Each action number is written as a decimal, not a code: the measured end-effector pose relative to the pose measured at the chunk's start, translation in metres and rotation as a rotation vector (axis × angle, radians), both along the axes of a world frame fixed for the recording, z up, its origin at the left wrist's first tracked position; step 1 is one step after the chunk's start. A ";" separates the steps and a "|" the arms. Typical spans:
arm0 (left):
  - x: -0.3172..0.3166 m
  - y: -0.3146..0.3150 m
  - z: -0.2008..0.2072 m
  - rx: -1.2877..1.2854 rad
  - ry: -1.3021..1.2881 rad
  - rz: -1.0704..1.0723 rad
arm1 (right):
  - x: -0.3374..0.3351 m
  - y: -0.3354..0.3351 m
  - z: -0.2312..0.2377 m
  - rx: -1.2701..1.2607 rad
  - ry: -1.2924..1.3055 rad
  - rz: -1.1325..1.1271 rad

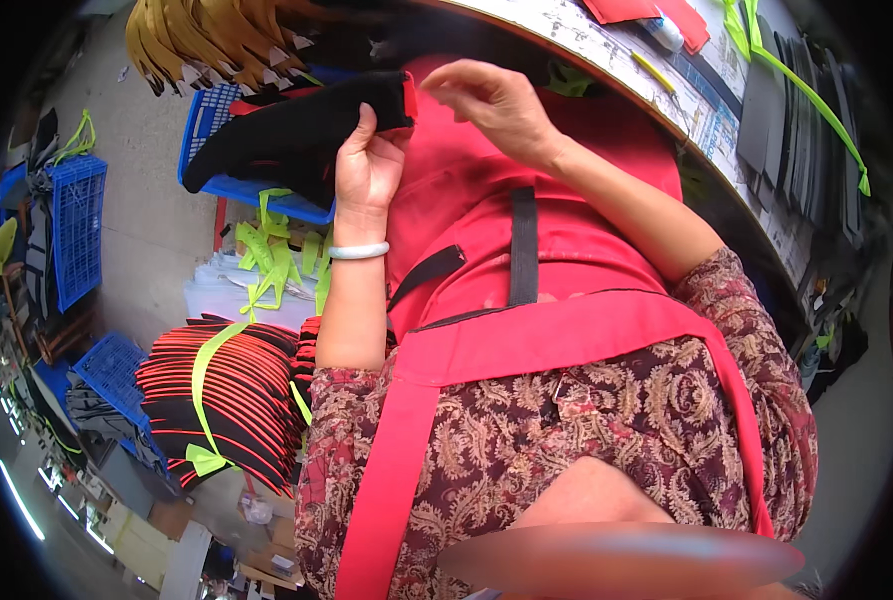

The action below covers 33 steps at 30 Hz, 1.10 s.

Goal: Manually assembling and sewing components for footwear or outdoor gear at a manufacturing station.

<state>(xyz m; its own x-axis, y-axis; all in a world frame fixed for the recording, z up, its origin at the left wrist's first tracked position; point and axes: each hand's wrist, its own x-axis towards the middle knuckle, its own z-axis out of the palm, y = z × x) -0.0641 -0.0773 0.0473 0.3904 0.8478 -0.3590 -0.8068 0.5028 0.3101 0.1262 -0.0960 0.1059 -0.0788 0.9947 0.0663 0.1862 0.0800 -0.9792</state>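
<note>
My left hand grips a long black fabric piece near its right end, with the thumb on top and the fingers partly hidden behind it. A narrow red strip edges that end. The piece stretches leftward over a blue plastic basket, its far end curving down. Just right of the red edge hovers my right hand, palm down, its fingers loosely bent and apart from the fabric. I see nothing in it.
A worktable with a yellow pen runs along the upper right, bearing dark grey strips. Below left sits a bundle of black, red-edged pieces tied with green strips. Brown strips hang above the basket. Blue crates stand farther left.
</note>
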 end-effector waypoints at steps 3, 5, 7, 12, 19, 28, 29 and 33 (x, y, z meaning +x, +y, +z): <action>0.012 -0.002 0.008 0.011 -0.017 -0.035 | -0.004 0.000 -0.008 0.045 -0.027 -0.016; 0.011 -0.004 0.002 0.018 -0.022 -0.028 | -0.005 0.000 -0.012 0.219 -0.280 -0.055; 0.013 -0.006 0.000 0.103 0.014 -0.067 | -0.002 -0.002 -0.014 0.064 -0.242 -0.051; 0.026 -0.011 0.002 0.240 0.275 -0.029 | -0.008 0.003 -0.016 -0.313 0.128 -0.133; 0.029 -0.008 -0.003 0.292 0.256 -0.052 | -0.009 -0.003 -0.025 -0.096 0.102 -0.192; 0.007 0.001 -0.011 0.112 0.212 0.095 | 0.000 0.001 -0.002 -0.439 -0.152 -0.050; 0.012 -0.002 -0.014 0.138 0.221 0.115 | -0.004 -0.001 0.003 -0.438 -0.152 -0.048; 0.025 -0.005 -0.008 0.172 0.197 0.023 | 0.011 0.001 -0.016 -0.440 0.054 -0.024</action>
<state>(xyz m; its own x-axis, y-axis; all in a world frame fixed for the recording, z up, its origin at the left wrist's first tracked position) -0.0387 -0.0823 0.0390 0.3074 0.9106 -0.2763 -0.7327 0.4118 0.5418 0.1373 -0.0947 0.0901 -0.0629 0.9307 -0.3604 0.1308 -0.3503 -0.9275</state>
